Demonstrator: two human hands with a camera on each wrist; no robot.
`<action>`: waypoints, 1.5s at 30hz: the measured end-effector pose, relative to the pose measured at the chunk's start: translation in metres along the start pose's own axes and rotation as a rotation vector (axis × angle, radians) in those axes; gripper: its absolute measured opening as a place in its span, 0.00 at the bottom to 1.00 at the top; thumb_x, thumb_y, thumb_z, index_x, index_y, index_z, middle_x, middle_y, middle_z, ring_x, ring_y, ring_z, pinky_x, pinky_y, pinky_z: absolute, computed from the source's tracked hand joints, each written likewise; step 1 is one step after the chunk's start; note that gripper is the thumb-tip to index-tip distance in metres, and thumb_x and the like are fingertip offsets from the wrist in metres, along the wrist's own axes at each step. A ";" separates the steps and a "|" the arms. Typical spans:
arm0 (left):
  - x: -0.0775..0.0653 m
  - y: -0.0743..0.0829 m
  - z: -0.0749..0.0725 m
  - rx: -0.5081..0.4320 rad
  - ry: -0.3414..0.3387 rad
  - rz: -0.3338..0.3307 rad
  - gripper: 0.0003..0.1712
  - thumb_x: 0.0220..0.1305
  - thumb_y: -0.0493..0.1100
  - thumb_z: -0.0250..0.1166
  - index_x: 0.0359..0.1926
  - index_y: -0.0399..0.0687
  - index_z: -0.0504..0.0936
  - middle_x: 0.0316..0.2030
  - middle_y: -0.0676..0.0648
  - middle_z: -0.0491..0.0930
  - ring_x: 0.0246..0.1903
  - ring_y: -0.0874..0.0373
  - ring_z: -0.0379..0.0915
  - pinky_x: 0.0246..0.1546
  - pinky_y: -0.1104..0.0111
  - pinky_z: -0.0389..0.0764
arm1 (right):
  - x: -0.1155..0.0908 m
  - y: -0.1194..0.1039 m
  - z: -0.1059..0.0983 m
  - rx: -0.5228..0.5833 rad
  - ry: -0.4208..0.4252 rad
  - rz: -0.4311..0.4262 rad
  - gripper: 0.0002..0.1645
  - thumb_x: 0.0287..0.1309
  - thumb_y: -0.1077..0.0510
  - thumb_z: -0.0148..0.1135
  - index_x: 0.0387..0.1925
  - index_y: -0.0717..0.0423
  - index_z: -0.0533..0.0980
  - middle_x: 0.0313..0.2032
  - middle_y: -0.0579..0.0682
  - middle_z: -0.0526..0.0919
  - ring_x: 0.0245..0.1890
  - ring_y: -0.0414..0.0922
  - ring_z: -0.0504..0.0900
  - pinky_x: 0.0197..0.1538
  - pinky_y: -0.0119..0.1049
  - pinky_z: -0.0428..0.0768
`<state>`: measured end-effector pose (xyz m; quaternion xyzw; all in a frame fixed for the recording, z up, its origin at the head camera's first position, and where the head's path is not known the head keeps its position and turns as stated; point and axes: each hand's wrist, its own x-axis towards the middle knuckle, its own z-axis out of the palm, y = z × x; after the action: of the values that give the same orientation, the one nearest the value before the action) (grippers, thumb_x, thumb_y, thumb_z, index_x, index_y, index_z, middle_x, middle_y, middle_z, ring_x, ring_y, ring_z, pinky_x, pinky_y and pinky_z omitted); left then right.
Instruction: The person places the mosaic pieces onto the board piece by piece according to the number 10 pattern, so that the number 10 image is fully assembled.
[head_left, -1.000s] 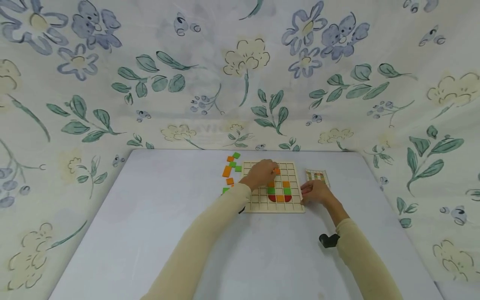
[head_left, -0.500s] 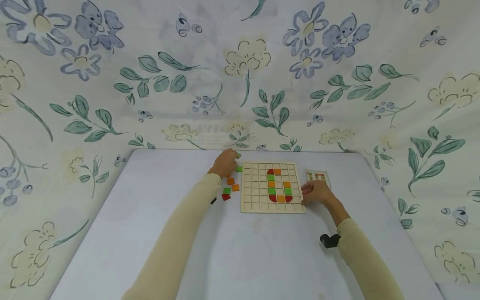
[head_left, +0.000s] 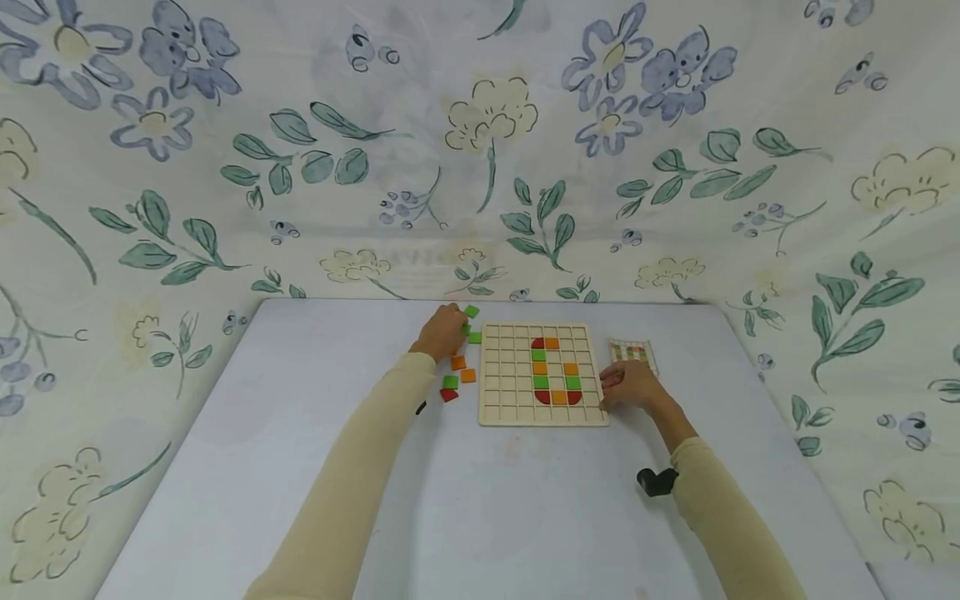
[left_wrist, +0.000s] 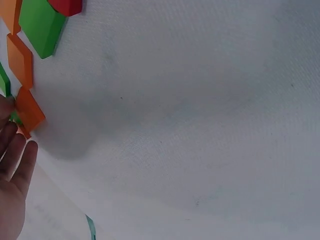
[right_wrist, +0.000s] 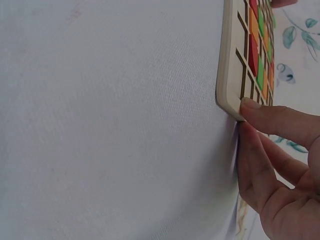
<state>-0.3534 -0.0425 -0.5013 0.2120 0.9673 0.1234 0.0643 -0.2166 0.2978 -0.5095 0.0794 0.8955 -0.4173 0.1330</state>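
A wooden grid board [head_left: 510,408] lies flat, its recessed squares partly filled with red, orange and green tiles in a broken ring. My right hand [head_left: 632,385] grips the board's right edge; in the right wrist view the thumb [right_wrist: 280,120] lies on its top near the corner and the fingers sit at its side. My left hand [head_left: 440,332] is over the loose tiles left of the board, beside a green tile [head_left: 466,330]. In the left wrist view its thumb and fingers are around green and orange tiles [left_wrist: 30,110]; whether they pinch one is hidden.
Loose tiles lie left of the board: a green one [head_left: 472,311] at the back, orange ones [head_left: 468,376], and a red one [head_left: 448,395] in front. A small pattern card [head_left: 632,350] lies behind my right hand. The white table [head_left: 525,517] meets a floral cloth backdrop [head_left: 495,183].
My left hand has moved from the upper part of the board leftward to the loose tiles and stayed there. A red corner tile and an orange tile show at the board's top. My right hand stays put.
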 end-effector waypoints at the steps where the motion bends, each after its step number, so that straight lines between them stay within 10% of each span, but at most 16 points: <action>1: 0.000 0.000 0.001 -0.004 -0.005 0.007 0.16 0.66 0.32 0.58 0.53 0.36 0.82 0.49 0.40 0.75 0.52 0.47 0.70 0.57 0.59 0.72 | 0.000 0.001 0.001 0.003 -0.002 0.004 0.30 0.35 0.68 0.78 0.46 0.67 0.78 0.34 0.53 0.83 0.34 0.47 0.80 0.40 0.37 0.78; 13: 0.008 0.005 0.004 0.048 -0.055 0.010 0.13 0.65 0.30 0.58 0.49 0.34 0.83 0.43 0.41 0.75 0.45 0.49 0.70 0.53 0.60 0.74 | 0.000 -0.002 -0.001 0.014 -0.004 0.028 0.31 0.35 0.67 0.78 0.47 0.66 0.78 0.35 0.54 0.83 0.36 0.48 0.80 0.40 0.38 0.78; 28: 0.002 -0.005 0.008 -0.054 0.094 0.104 0.17 0.55 0.33 0.66 0.47 0.32 0.83 0.42 0.38 0.79 0.45 0.46 0.74 0.50 0.58 0.76 | 0.001 -0.002 0.000 0.006 -0.009 0.021 0.32 0.34 0.68 0.78 0.47 0.67 0.78 0.36 0.54 0.83 0.35 0.47 0.80 0.40 0.37 0.78; 36: 0.012 0.046 0.000 -0.225 0.175 0.313 0.16 0.57 0.34 0.69 0.47 0.33 0.82 0.44 0.41 0.81 0.47 0.49 0.74 0.50 0.62 0.76 | -0.001 -0.005 -0.006 0.000 0.005 0.013 0.31 0.34 0.70 0.77 0.47 0.69 0.78 0.35 0.55 0.83 0.35 0.47 0.80 0.40 0.37 0.79; 45: 0.014 0.107 0.023 -0.210 0.056 0.443 0.11 0.59 0.34 0.66 0.44 0.37 0.84 0.40 0.45 0.81 0.39 0.54 0.72 0.45 0.66 0.75 | 0.000 -0.003 0.000 0.016 0.005 0.024 0.30 0.33 0.69 0.78 0.45 0.68 0.79 0.34 0.54 0.83 0.35 0.47 0.80 0.40 0.37 0.78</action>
<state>-0.3200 0.0621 -0.4957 0.4075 0.8805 0.2403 0.0307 -0.2175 0.2964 -0.5072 0.0923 0.8914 -0.4225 0.1354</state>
